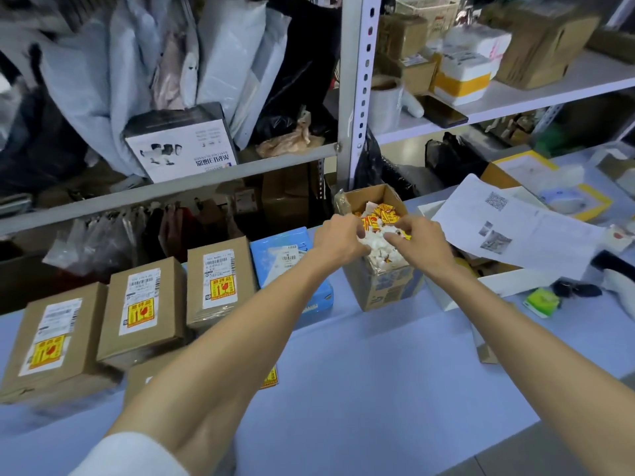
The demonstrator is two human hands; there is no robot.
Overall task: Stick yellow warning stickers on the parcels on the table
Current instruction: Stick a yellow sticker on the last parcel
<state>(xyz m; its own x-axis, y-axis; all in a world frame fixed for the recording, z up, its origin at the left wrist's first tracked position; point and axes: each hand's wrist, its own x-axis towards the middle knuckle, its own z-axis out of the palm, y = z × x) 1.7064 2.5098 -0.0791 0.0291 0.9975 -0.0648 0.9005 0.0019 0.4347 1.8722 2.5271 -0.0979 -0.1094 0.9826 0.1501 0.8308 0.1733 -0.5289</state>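
Head view: the left hand [340, 240] and right hand [421, 242] dip curled fingers into the small open cardboard box [385, 286] of yellow warning stickers [383, 213]; whether either pinches one, I cannot tell. This looks like the fetching step. The next move likely calls for peeling a sticker for the bare flat blue parcel [281, 255] beside the box, since the brown cardboard parcels [144, 304] already carry theirs.

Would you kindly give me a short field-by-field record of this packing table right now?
hands: left hand and right hand both inside the sticker box; grip unclear
box contents: yellow warning stickers, white scraps
stickered: left brown parcel, middle brown parcel, right brown parcel
no yellow sticker seen: blue parcel
surface: blue table
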